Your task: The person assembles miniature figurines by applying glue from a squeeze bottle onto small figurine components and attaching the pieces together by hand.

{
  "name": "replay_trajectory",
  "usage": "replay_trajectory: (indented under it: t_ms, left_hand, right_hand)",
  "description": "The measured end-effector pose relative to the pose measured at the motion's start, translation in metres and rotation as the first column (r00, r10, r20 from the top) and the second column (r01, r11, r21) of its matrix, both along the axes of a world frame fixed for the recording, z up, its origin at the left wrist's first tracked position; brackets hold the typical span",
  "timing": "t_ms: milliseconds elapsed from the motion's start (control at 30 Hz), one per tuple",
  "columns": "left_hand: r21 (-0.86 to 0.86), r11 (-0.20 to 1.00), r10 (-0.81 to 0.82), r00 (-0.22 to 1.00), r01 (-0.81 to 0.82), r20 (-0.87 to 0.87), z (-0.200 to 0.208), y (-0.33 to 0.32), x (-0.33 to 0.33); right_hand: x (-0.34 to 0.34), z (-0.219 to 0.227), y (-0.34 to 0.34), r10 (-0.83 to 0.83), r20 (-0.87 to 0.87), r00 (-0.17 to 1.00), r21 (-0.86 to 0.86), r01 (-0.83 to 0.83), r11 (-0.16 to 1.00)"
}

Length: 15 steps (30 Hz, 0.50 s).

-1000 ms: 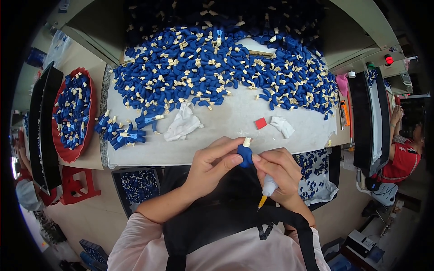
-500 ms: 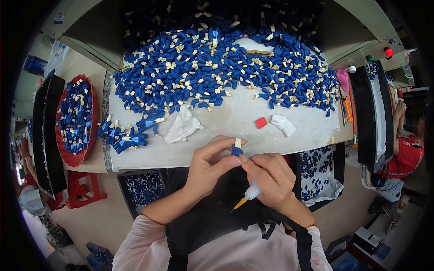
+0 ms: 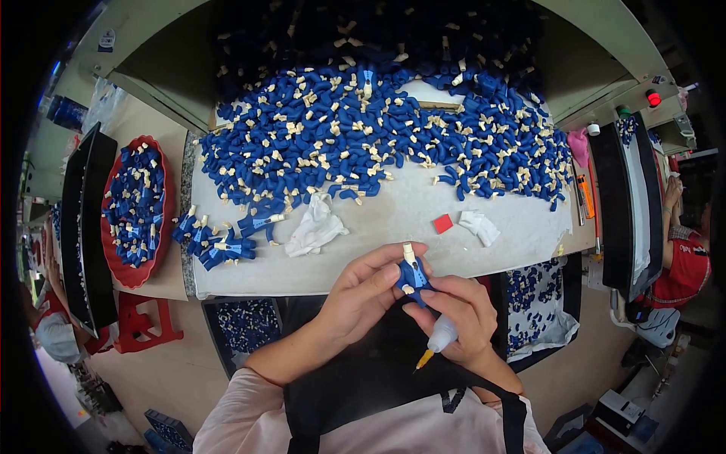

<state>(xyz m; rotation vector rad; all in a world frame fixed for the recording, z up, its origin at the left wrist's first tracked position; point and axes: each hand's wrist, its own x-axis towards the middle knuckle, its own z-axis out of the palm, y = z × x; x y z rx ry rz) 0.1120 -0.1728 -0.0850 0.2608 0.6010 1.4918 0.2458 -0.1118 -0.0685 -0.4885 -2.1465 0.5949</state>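
Between my hands, just past the table's near edge, is a small blue figurine body (image 3: 415, 278) with a cream neck and a light-blue front. A blue arm with a cream hand shows at its left side. My left hand (image 3: 361, 296) is closed on the body, thumb and fingers at its upper left. My right hand (image 3: 465, 309) touches its lower right with thumb and forefinger. Tucked in that same hand is a white squeeze bottle (image 3: 444, 333), its yellow needle tip pointing down and left. Beyond, a wide heap of blue figurine arms (image 3: 318, 140) with cream hands covers the table.
More figurine bodies (image 3: 227, 247) lie at the table's left, near a crumpled white cloth (image 3: 318, 227). A red square block (image 3: 442, 223) sits beside a folded white cloth (image 3: 481, 228). A red scalloped basin (image 3: 169, 227) holds blue parts. At far right, a person in red (image 3: 684, 265) works.
The figurine body has turned, so its light-blue front and a cream hand show. My right fingers have slid lower on it; the bottle stays in that hand. The whole view has shifted slightly.
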Motion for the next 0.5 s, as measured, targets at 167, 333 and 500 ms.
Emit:
replay_trajectory:
  t_ms: [167,333,500]
  left_hand:
    - [0.034,0.999,-0.030,0.996,0.027,0.086,-0.0039,0.0018,0.0000]
    - [0.051,0.998,-0.047,0.992,0.041,0.121,-0.0043,0.0042,0.0011]
    - [0.044,0.997,-0.074,0.972,0.065,0.224,-0.0065,0.0049,0.0051]
  right_hand:
    - [0.0010,-0.0011,-0.0014,-0.040,-0.022,0.999,-0.005,0.040,0.999]
    - [0.0029,-0.0002,-0.0030,-0.057,0.011,0.998,-0.089,0.058,0.994]
    - [0.0048,-0.0030,-0.0010,-0.066,-0.057,0.996,-0.056,0.063,0.996]
